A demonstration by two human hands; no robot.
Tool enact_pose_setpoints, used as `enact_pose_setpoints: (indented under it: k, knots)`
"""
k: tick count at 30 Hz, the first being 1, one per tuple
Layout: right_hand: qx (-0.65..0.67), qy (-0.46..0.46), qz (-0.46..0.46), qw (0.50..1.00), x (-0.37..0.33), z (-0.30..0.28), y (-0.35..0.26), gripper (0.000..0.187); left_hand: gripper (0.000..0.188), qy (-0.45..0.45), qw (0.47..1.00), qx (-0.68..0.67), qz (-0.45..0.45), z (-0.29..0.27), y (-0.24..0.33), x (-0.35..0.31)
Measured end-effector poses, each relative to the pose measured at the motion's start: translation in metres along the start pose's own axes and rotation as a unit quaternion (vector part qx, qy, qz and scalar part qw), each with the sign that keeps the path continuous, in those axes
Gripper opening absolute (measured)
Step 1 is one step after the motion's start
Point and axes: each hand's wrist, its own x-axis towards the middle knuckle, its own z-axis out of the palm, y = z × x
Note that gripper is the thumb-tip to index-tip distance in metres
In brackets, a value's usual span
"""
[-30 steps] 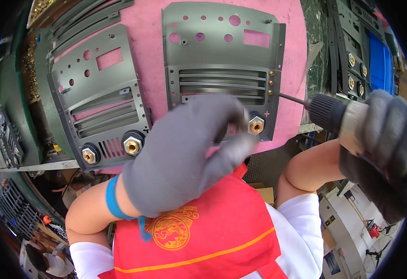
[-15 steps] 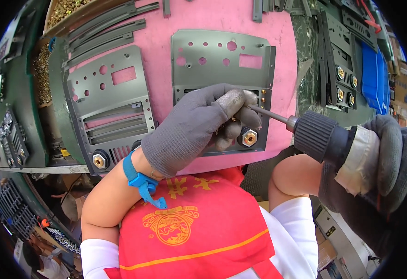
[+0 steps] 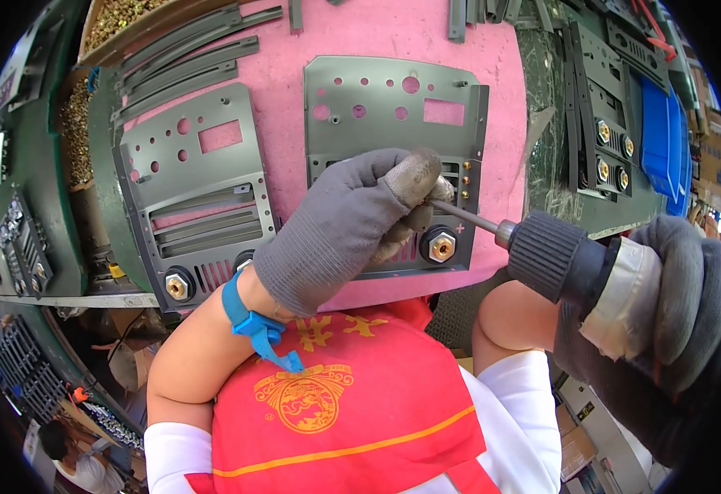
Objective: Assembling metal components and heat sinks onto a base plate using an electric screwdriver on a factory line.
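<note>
My right hand [image 3: 686, 309], in a grey glove, is wrapped round an electric screwdriver [image 3: 551, 253] with a black ribbed collar and pale tape on its body. Its thin bit points left, and the tip ends at the pinched fingers of my left hand [image 3: 348, 218], also gloved. What those fingers hold is hidden. Below them lies a dark grey metal panel [image 3: 368, 136] with round holes and a rectangular cutout. Small brass screws [image 3: 466, 179] line its right edge, and a brass-and-nut terminal [image 3: 441, 245] sits at its lower right corner.
A second grey panel [image 3: 200, 173] lies to the left, with long metal strips [image 3: 187, 70] beyond it on the pink mat [image 3: 282, 99]. Boxes of small brass parts [image 3: 76, 136] stand far left. More panels [image 3: 599, 99] and a blue bin [image 3: 663, 144] are at right.
The screwdriver and my right hand have shifted slightly left and down, with the bit tip now lower and closer in to my left fingers. My left thumb and fingers have closed up more.
</note>
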Motion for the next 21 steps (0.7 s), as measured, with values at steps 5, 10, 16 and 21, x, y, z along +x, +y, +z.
enact_pose_setpoints:
  k: [5,10,16,21]
  knots:
    - [-0.002,-0.008,-0.005,1.000,0.004,0.021,0.019,0.021,0.052,0.029,0.997,-0.058,-0.042,0.002,-0.002,-0.001]
    - [-0.005,-0.016,-0.009,1.000,0.000,0.028,0.025,0.021,0.049,0.018,0.994,-0.090,-0.053,0.003,-0.004,-0.002]
    - [-0.007,-0.025,-0.013,1.000,-0.005,0.020,0.020,0.022,0.046,-0.013,0.992,-0.122,-0.007,0.002,-0.011,-0.001]
    - [-0.010,-0.033,-0.018,0.999,0.008,0.018,0.022,0.023,0.046,-0.041,0.990,-0.128,-0.033,-0.001,-0.011,-0.004]
